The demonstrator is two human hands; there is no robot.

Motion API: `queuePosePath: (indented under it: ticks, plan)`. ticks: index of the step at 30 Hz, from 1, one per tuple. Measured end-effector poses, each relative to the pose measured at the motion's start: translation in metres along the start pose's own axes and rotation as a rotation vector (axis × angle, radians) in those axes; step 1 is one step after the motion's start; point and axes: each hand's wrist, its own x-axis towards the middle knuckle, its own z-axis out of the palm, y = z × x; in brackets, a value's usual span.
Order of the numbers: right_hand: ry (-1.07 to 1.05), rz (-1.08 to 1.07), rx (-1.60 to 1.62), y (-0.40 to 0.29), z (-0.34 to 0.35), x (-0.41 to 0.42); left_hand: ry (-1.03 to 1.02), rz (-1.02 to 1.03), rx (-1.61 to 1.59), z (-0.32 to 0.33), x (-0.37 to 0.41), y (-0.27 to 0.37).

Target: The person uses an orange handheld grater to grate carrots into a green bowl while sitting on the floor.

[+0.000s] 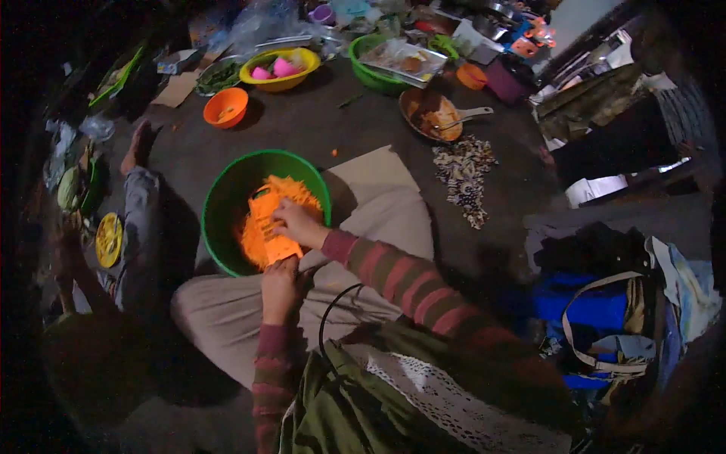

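A deep green plastic basin (pixel 224 224) stands at my lap, with a heap of shredded orange vegetable, probably carrot, (pixel 295 190) in it. Tilted over the heap inside the basin is a flat orange plastic grater (pixel 264 218). My left hand (pixel 282 289) grips the grater's near end at the basin's rim. On the grater's upper face rests my right hand (pixel 299 223), its fingers bent; whether a piece of vegetable is under them cannot be told.
An orange bowl (pixel 211 110), a yellow basin (pixel 303 68) with pink items and a green basin (pixel 363 68) bearing a metal tray stand beyond. A pan (pixel 420 127) and patterned cloth (pixel 465 176) lie right. At left, another person sits beside a yellow plate (pixel 109 249).
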Motion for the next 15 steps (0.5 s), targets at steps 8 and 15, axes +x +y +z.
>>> queuePosePath:
  ticks: [8, 15]
  plan:
    - [-0.117, 0.155, -0.036, -0.011, -0.002, 0.003, 0.013, -0.006, 0.049, -0.003, 0.001, 0.011]
    - [-0.228, 0.100, -0.275, -0.039, -0.011, 0.003, 0.003, 0.004, 0.104, 0.002, -0.003, 0.002]
